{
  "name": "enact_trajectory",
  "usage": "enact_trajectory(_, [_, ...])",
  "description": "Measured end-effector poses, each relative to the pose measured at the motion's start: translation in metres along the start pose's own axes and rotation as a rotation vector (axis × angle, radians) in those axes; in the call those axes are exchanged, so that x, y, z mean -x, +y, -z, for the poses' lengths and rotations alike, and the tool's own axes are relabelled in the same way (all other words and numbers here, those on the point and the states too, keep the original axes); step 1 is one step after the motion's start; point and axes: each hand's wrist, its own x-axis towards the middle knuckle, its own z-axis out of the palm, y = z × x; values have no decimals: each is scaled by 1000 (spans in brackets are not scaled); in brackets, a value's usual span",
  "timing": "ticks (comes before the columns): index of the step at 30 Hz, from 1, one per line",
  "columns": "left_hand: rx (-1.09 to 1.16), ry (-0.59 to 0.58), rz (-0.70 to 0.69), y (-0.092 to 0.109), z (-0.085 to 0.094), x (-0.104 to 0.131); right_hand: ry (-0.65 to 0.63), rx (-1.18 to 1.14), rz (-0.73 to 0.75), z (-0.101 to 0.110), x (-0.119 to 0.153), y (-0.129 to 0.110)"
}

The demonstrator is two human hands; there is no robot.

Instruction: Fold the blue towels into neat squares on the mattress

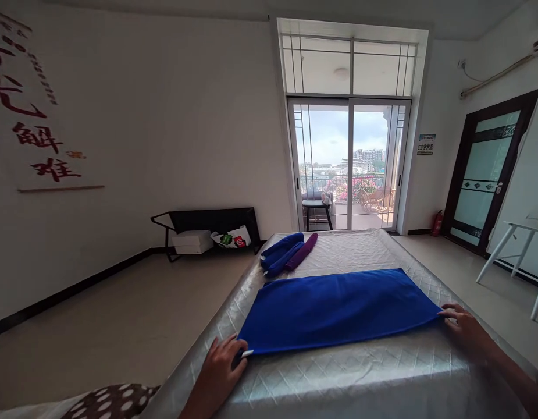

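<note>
A blue cloth [338,308] lies spread nearly flat on a mattress [356,372] with a shiny quilted cover. At its near left corner, beside a small white tag, my left hand [225,364] has its fingers closed on the cloth's edge. The near right corner is pinched between the thumb and fingers of my right hand [463,323]. Beyond the cloth, toward the far left of the mattress, rest a folded or rolled blue cloth [281,254] and a purple one [302,252] side by side.
A brown cloth with white dots [116,401] shows at the lower left. By the wall is a black rack [207,218] with a white box [191,242]. A white table [526,226] stands at the right, near a fire extinguisher [437,223].
</note>
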Motion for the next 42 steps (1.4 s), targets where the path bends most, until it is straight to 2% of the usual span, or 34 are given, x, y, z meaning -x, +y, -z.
enact_trajectory(5, [-60, -40, 21, -13, -6, 19, -138, -23, 29, 3, 14, 2])
enact_trajectory(9, [-116, -96, 94, -20, 5, 27, -250, 36, 9, 10, 16, 13])
enact_trajectory(11, [-133, -98, 107, -20, 13, 18, -308, 98, 12, 14, 9, 16])
enact_trajectory(13, [-121, -83, 124, -14, 19, -5, -320, 130, 38, 13, -4, 7])
enact_trajectory(15, [-101, -60, 123, -1, 20, -40, -294, 119, 105, 4, -21, -19])
enact_trajectory(17, [-80, -45, 68, 16, 12, -82, -265, 89, 223, -15, -38, -61])
enact_trajectory(19, [-65, -75, 23, 31, -4, -122, -257, 54, 372, -43, -55, -112])
enact_trajectory(21, [-99, -118, -4, 37, -26, -151, -270, 46, 481, -77, -69, -162])
enact_trajectory(23, [-151, -162, 0, 33, -47, -168, -324, 64, 543, -113, -81, -205])
enact_trajectory(25, [-179, -195, 14, 19, -67, -173, -374, 64, 573, -149, -89, -237])
enact_trajectory(29, [-179, -239, -7, -14, -88, -173, -459, 71, 535, -209, -98, -272])
enact_trajectory(31, [-185, -257, -14, -24, -91, -173, -504, 85, 488, -229, -98, -280])
enact_trajectory(33, [-186, -256, -21, -29, -92, -174, -520, 84, 450, -239, -98, -282])
enact_trajectory(37, [-201, -253, -15, -30, -93, -175, -532, 94, 421, -238, -100, -273])
enact_trajectory(39, [-235, -274, 5, -29, -93, -175, -525, 126, 396, -232, -105, -256])
enact_trajectory(42, [-259, -296, 18, -30, -93, -175, -491, 203, 310, -222, -117, -208])
